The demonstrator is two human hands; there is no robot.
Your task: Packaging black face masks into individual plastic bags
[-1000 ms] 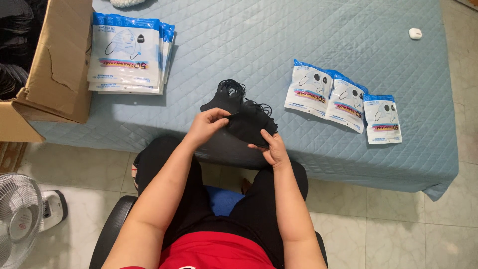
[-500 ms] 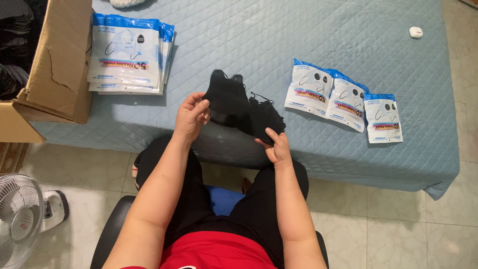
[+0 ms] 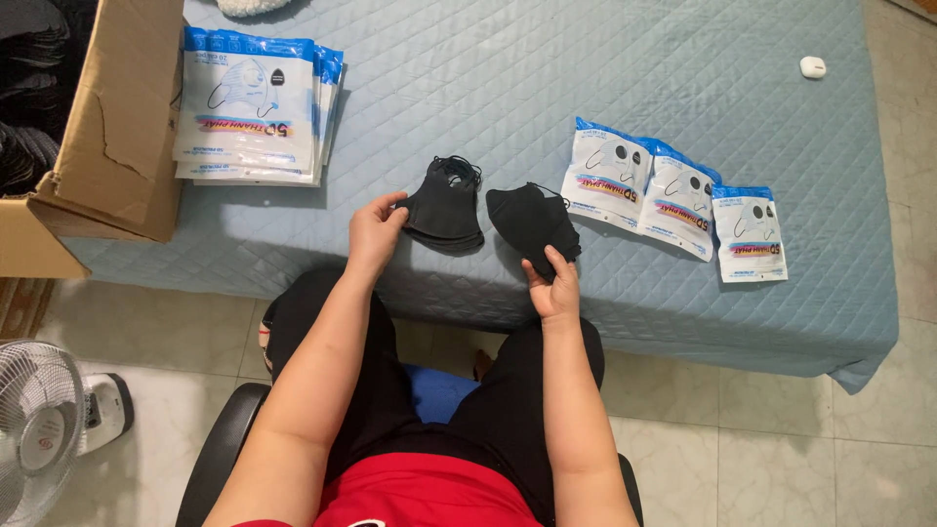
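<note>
Two small stacks of black face masks lie apart on the blue quilted bed (image 3: 547, 107). My left hand (image 3: 374, 231) grips the left stack of masks (image 3: 444, 205) by its near left edge. My right hand (image 3: 552, 289) pinches the right stack of masks (image 3: 534, 224) at its near corner. Thin black ear loops stick out at the far side of both stacks. Both forearms reach up from my lap, where I sit on a dark chair.
Three sealed white-and-blue mask packets (image 3: 673, 200) lie in a row right of the stacks. A taller pile of such packets (image 3: 254, 107) sits at the far left beside an open cardboard box (image 3: 93, 137). A small white object (image 3: 812, 66) lies far right. A fan (image 3: 39, 429) stands on the tiled floor.
One bundle of black masks has been split in two. My left hand carried its part to the left and set it on the bed; the right hand keeps the other part.
</note>
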